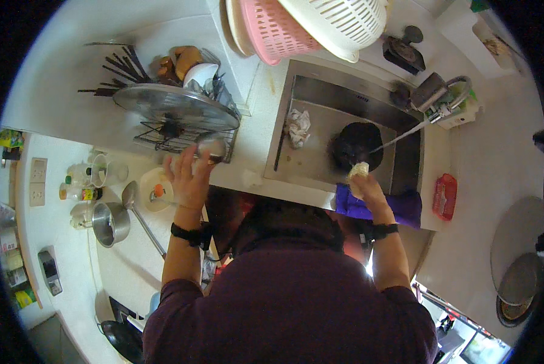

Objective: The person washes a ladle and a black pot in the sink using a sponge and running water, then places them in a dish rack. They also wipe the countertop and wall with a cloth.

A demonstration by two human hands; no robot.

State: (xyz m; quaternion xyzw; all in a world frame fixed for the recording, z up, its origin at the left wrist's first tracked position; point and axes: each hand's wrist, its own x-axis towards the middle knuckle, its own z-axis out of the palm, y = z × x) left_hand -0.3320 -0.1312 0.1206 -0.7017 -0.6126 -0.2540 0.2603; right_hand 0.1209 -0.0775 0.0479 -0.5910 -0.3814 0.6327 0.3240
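Note:
My left hand (191, 175) is at the edge of the wire dish rack (185, 139), its fingers spread around a small round bowl or cup (211, 146); whether it grips this is unclear. My right hand (367, 184) holds a pale sponge or scrubber (358, 171) over the sink's front edge. A dark round pan or bowl (360, 144) sits in the steel sink (319, 111), with water from the faucet (442, 109) running into it. A crumpled white cloth (298, 128) lies at the sink's left. Under my right forearm a purple cloth (354, 201) hangs over the front edge.
A large glass lid (176, 105) and chopsticks (124, 66) stand at the rack. Pink (276, 32) and white colanders (340, 22) are beyond the sink. On the left counter are a ladle (147, 223), a steel pot (111, 224) and bottles. A red tray (445, 197) sits right.

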